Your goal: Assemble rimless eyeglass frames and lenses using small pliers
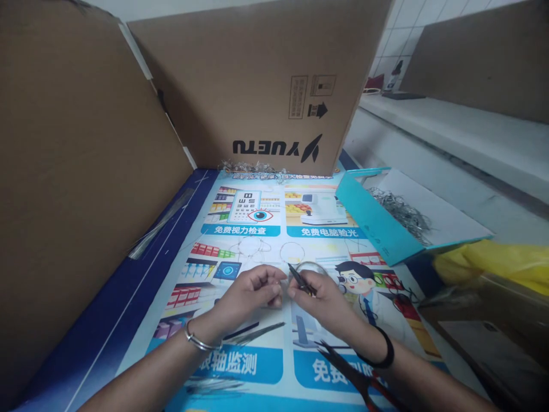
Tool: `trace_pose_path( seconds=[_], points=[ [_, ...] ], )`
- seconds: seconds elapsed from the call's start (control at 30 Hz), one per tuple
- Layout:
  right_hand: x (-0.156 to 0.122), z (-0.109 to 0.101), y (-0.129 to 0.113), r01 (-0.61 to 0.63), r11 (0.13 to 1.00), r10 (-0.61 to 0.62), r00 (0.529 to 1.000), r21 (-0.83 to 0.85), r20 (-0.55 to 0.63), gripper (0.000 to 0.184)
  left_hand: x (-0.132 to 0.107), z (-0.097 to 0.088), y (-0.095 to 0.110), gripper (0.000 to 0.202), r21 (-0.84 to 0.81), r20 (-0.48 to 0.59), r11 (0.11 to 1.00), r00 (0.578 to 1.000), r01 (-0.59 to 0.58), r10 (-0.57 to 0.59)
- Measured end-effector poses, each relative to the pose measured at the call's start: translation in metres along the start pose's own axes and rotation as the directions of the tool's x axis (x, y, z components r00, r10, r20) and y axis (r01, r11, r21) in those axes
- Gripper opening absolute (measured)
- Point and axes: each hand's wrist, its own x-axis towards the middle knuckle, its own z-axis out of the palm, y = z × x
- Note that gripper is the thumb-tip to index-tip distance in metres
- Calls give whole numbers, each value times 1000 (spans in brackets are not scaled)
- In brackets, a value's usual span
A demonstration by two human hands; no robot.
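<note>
My left hand [257,288] is closed in a pinch just left of my right hand. Whatever lies between its fingertips is too fine to make out. In my right hand [322,297] are small pointed pliers [303,281], dark, with the tip toward the upper left and the handles mostly hidden by the fingers. A thin wire loop [315,264] shows behind that hand. Below both hands lie a bundle of straight thin wires [257,333] and scissors [349,372] with dark blades and red-and-black handles, partly under my right forearm.
A turquoise box [377,223] with tangled wire [401,212] stands at right, beside a yellow bag [493,263]. Cardboard panels [257,86] wall off the back and left. Wire ornaments [253,167] lie along the back; more straight wires [163,223] lie at left. Bent wire shapes [251,249] rest ahead.
</note>
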Motion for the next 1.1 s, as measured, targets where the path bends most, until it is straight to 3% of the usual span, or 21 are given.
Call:
trace_pose_path(
  seconds=[0.13,0.33,0.4,0.5,0.57,0.67,0.73,0.83,1.1],
  points=[
    [-1,5,2,8,999,-6,999,38,-39,18,2,7,-11,31,-72,-106,994,990,84,-91],
    [0,3,-1,49,996,-52,998,-80,-41,21,1,7,-10,29,53,-217,999,976,-9,21],
    [1,-3,-2,118,976,-128,991,-184,-44,22,1,5,-7,28,4,-261,1000,965,-26,26],
    [4,-13,2,290,839,-370,924,-460,-93,15,2,1,-2,27,-149,-284,988,959,-27,-16],
    [5,-19,6,354,655,-514,857,-667,-49,11,2,-1,0,27,-206,-281,979,958,-2,-57],
    [4,-23,11,359,355,-596,798,-863,87,14,3,-1,1,28,-221,-277,975,956,32,-94],
    [3,-24,12,367,222,-615,772,-903,162,17,2,0,1,28,-218,-270,975,957,41,-100],
    [2,-24,13,377,149,-620,756,-914,211,20,2,2,3,29,-221,-274,973,954,60,-121],
    [2,-21,15,389,114,-666,713,-914,220,18,2,4,2,31,-241,-261,965,951,104,-168]
  ],
)
